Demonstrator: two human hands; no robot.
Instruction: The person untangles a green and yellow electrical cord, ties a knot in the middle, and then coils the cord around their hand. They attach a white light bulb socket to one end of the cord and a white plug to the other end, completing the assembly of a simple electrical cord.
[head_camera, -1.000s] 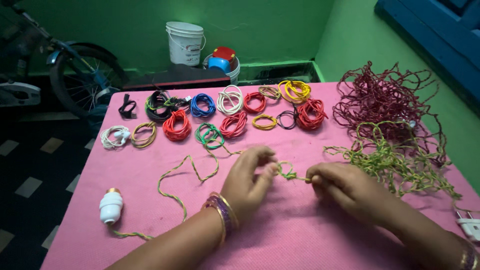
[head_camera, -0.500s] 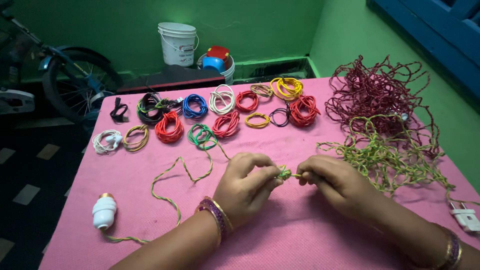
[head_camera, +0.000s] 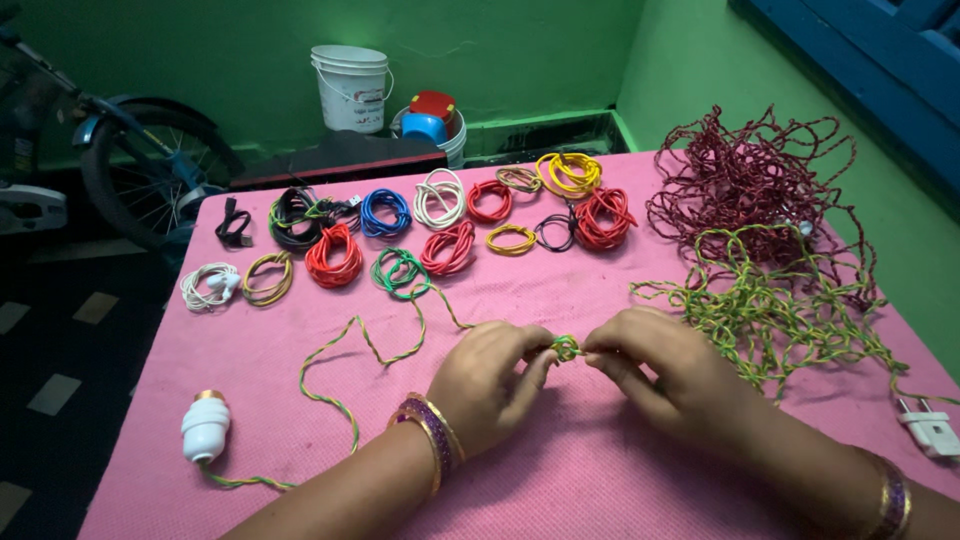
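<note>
A twisted green-and-yellow wire (head_camera: 378, 352) runs across the pink table from a white bulb holder (head_camera: 205, 430) at the front left. My left hand (head_camera: 488, 385) and my right hand (head_camera: 655, 365) meet in the middle, both pinching a small coiled knot (head_camera: 566, 347) of that wire between their fingertips. Bangles sit on both wrists. To the right, the wire leads into a loose tangled green-and-yellow heap (head_camera: 775, 305).
Several small wire coils lie in rows at the back, among them a red coil (head_camera: 333, 256), a blue coil (head_camera: 385, 212) and a white coil (head_camera: 439, 197). A dark red wire tangle (head_camera: 750, 175) fills the back right. A white plug (head_camera: 930, 430) lies at the right edge. A bucket (head_camera: 351, 88) and a bicycle wheel (head_camera: 150, 180) stand beyond the table.
My hands have closed the gap between them, and the short stretch of wire between them has bunched into a small knot. The view has shifted slightly.
</note>
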